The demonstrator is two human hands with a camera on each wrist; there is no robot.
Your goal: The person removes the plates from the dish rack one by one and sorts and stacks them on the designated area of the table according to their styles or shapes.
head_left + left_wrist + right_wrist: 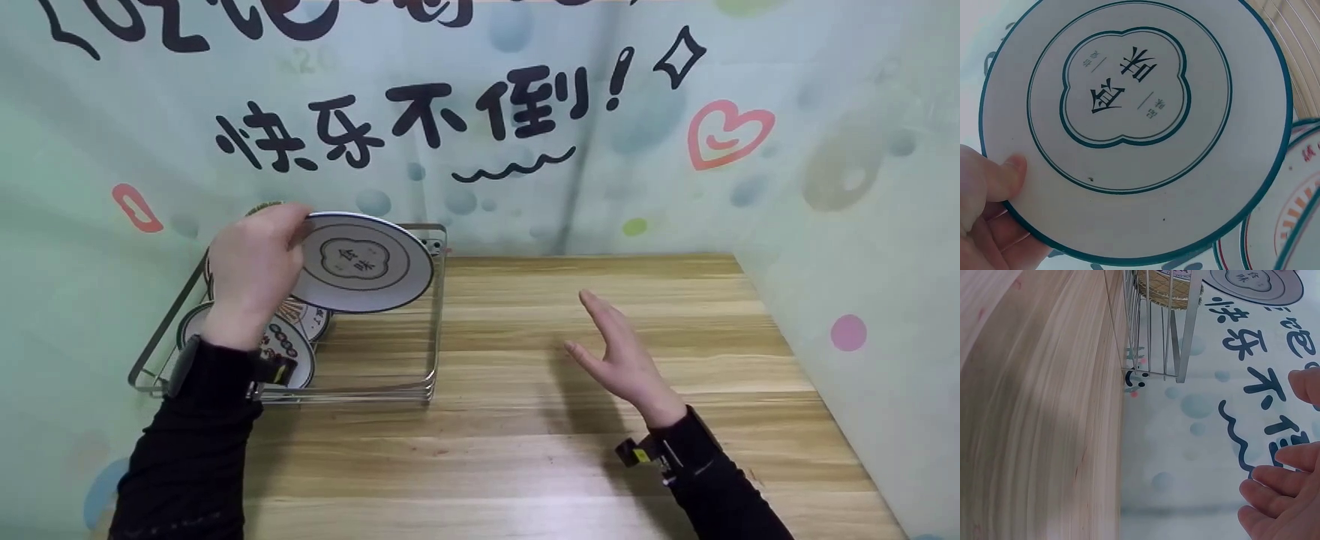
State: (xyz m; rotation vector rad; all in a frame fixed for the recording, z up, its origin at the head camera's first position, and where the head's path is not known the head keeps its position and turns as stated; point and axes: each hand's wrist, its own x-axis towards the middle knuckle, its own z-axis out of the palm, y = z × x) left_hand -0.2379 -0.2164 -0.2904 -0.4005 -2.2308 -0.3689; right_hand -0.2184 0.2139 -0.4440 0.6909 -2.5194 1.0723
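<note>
My left hand (255, 266) grips a round white plate (367, 289) by its left edge, thumb on the printed face and fingers curled behind the rim. A blue-green rim line and black characters inside a four-lobed frame mark the plate (1123, 225). It is held tilted over the metal wire basket (438, 315), whose left part it and the hand partly hide. More patterned plates (300, 364) lie in the basket under my wrist. To the right, my right hand (626, 364) hovers above the table with fingers extended, holding nothing.
A wooden table (600, 465) runs up to a pale printed backdrop (525, 210) with black characters. Behind the left hand, a woven straw-coloured item (1165, 292) shows inside the basket in the right wrist view. Side walls of the same cloth flank the table.
</note>
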